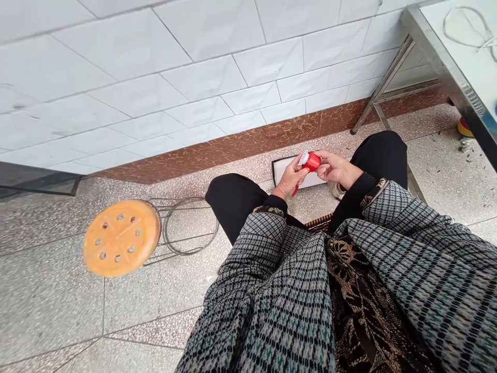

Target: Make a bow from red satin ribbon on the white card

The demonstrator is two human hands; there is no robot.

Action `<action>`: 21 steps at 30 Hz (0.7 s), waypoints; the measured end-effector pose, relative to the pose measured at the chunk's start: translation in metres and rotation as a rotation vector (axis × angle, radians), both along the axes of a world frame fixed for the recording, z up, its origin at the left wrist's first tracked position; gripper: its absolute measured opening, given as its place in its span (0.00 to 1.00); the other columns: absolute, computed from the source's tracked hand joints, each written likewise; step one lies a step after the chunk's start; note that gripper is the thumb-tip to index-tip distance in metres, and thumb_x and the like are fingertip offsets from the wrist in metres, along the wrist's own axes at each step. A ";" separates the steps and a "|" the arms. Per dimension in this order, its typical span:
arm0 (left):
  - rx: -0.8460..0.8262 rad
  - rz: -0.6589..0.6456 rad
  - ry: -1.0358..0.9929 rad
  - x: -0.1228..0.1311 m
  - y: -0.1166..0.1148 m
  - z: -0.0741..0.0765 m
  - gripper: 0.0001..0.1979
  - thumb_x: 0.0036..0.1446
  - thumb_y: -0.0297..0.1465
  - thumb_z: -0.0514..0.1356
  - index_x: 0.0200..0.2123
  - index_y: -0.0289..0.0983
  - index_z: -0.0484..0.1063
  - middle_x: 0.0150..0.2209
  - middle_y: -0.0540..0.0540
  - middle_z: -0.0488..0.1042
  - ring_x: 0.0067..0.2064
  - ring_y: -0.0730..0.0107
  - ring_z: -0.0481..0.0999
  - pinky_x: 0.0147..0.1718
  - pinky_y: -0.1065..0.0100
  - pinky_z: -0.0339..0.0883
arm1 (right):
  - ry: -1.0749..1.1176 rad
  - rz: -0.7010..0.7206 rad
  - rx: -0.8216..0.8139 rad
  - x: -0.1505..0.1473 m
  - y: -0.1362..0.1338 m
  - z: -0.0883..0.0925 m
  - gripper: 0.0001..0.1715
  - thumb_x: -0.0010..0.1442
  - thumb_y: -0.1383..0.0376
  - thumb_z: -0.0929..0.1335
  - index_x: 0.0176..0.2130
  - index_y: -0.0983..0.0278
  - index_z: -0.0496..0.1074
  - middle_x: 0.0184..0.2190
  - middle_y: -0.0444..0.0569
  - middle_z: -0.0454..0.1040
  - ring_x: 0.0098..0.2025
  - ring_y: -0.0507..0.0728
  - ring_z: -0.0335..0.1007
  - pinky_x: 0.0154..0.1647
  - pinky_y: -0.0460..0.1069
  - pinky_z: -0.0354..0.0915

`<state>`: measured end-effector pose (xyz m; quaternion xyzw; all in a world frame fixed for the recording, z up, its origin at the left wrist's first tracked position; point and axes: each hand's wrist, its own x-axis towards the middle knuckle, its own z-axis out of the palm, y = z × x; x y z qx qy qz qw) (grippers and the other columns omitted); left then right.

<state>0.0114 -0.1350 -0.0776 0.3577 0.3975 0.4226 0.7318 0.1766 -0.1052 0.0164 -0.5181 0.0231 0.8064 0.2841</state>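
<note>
Between my knees, a shiny roll of red ribbon [311, 161] with a white end is held up in both hands. A short red tail hangs below the fingers of my left hand [289, 177], which grips the roll from the left. At its right side, my right hand [334, 167] has its fingertips closed on the roll, with the other fingers curled. Whether the right fingers also pinch a loose end is too small to tell. Under the hands, a flat white panel with a black edge [311, 180] lies on the floor, partly hidden by them.
A stool with a round orange seat [121, 238] and wire legs lies tipped over on the left. To the right stands a metal-framed table [438, 41] with a white cable [471, 44] on top. A tiled wall [209, 77] rises ahead. Small debris is scattered under the table.
</note>
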 end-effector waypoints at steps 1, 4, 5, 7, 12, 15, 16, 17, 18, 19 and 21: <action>-0.008 0.020 -0.013 0.001 0.000 0.001 0.53 0.38 0.41 0.77 0.67 0.36 0.63 0.19 0.64 0.57 0.17 0.84 0.48 0.18 0.72 0.36 | 0.004 0.007 0.004 -0.001 -0.001 0.000 0.12 0.72 0.68 0.65 0.34 0.64 0.68 0.15 0.36 0.59 0.14 0.43 0.42 0.11 0.36 0.52; -0.026 0.088 -0.047 0.002 -0.002 0.006 0.48 0.38 0.41 0.77 0.62 0.36 0.67 0.19 0.64 0.54 0.18 0.84 0.47 0.19 0.73 0.36 | -0.009 -0.008 0.097 -0.007 -0.009 -0.002 0.15 0.73 0.67 0.66 0.32 0.65 0.68 0.16 0.36 0.61 0.14 0.42 0.45 0.13 0.36 0.54; -0.031 0.106 -0.054 0.002 -0.002 0.007 0.45 0.39 0.42 0.77 0.60 0.36 0.68 0.19 0.64 0.54 0.18 0.84 0.47 0.19 0.73 0.37 | -0.028 -0.019 0.156 -0.010 -0.012 -0.004 0.15 0.72 0.67 0.68 0.32 0.65 0.68 0.16 0.36 0.62 0.14 0.42 0.47 0.14 0.36 0.55; -0.038 0.128 -0.058 0.002 -0.004 0.009 0.41 0.40 0.43 0.76 0.56 0.36 0.69 0.19 0.64 0.54 0.19 0.84 0.47 0.19 0.74 0.37 | -0.088 -0.028 0.283 -0.016 -0.019 -0.008 0.13 0.70 0.68 0.70 0.31 0.65 0.70 0.17 0.37 0.65 0.15 0.43 0.50 0.15 0.37 0.58; -0.055 0.152 -0.003 0.007 -0.006 0.007 0.32 0.45 0.42 0.75 0.50 0.38 0.70 0.19 0.63 0.56 0.18 0.84 0.47 0.19 0.74 0.36 | -0.228 -0.139 0.378 -0.020 -0.018 -0.016 0.15 0.70 0.70 0.69 0.30 0.65 0.70 0.15 0.37 0.62 0.15 0.44 0.52 0.16 0.38 0.58; -0.062 0.173 0.058 0.011 -0.006 0.004 0.25 0.47 0.43 0.73 0.42 0.37 0.70 0.19 0.61 0.58 0.18 0.84 0.47 0.19 0.74 0.37 | -0.227 -0.246 0.343 -0.013 -0.006 -0.019 0.16 0.72 0.69 0.67 0.29 0.64 0.67 0.15 0.36 0.62 0.14 0.43 0.51 0.15 0.38 0.56; -0.057 0.174 0.080 0.012 -0.006 0.004 0.23 0.47 0.43 0.73 0.38 0.37 0.70 0.18 0.61 0.57 0.18 0.84 0.48 0.19 0.74 0.37 | -0.209 -0.253 0.334 -0.010 -0.002 -0.020 0.17 0.72 0.69 0.67 0.29 0.64 0.67 0.15 0.36 0.61 0.14 0.43 0.51 0.16 0.37 0.56; -0.048 0.174 0.101 0.013 -0.006 0.004 0.21 0.47 0.43 0.73 0.35 0.37 0.69 0.18 0.61 0.57 0.18 0.84 0.48 0.19 0.74 0.38 | -0.188 -0.254 0.327 -0.008 0.000 -0.020 0.17 0.72 0.68 0.66 0.29 0.64 0.66 0.16 0.36 0.62 0.14 0.43 0.51 0.16 0.37 0.55; -0.034 0.176 0.122 0.013 -0.005 0.004 0.21 0.46 0.43 0.73 0.33 0.37 0.69 0.19 0.60 0.57 0.18 0.84 0.49 0.19 0.74 0.39 | -0.171 -0.253 0.318 -0.006 0.002 -0.021 0.16 0.72 0.69 0.66 0.30 0.64 0.67 0.16 0.36 0.62 0.14 0.43 0.50 0.15 0.37 0.55; -0.017 0.178 0.141 0.013 -0.005 0.004 0.21 0.46 0.42 0.74 0.31 0.37 0.68 0.19 0.60 0.58 0.18 0.84 0.50 0.19 0.74 0.41 | -0.157 -0.253 0.311 -0.005 0.004 -0.021 0.15 0.72 0.69 0.65 0.31 0.64 0.67 0.17 0.36 0.63 0.14 0.42 0.50 0.15 0.37 0.55; 0.021 0.188 0.167 0.012 -0.004 0.005 0.21 0.44 0.41 0.74 0.29 0.37 0.66 0.21 0.58 0.59 0.20 0.84 0.51 0.19 0.75 0.43 | -0.142 -0.252 0.294 -0.003 0.004 -0.020 0.13 0.72 0.70 0.65 0.33 0.65 0.68 0.18 0.37 0.66 0.14 0.42 0.49 0.15 0.36 0.54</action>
